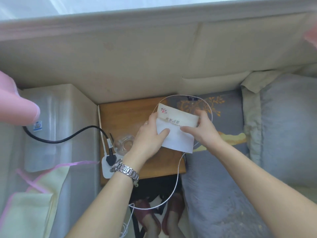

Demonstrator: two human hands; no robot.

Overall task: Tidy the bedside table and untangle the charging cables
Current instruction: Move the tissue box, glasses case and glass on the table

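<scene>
Both my left hand (151,134) and right hand (200,133) grip a folded white tissue packet (176,129) — risk: snagging the looped thin white charging cable (178,170), toppling the clear glass cup (124,143).

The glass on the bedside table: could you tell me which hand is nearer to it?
Left. The left hand is right beside the glass, its wrist partly over it; the right hand holds the tissue pack farther off.
</scene>
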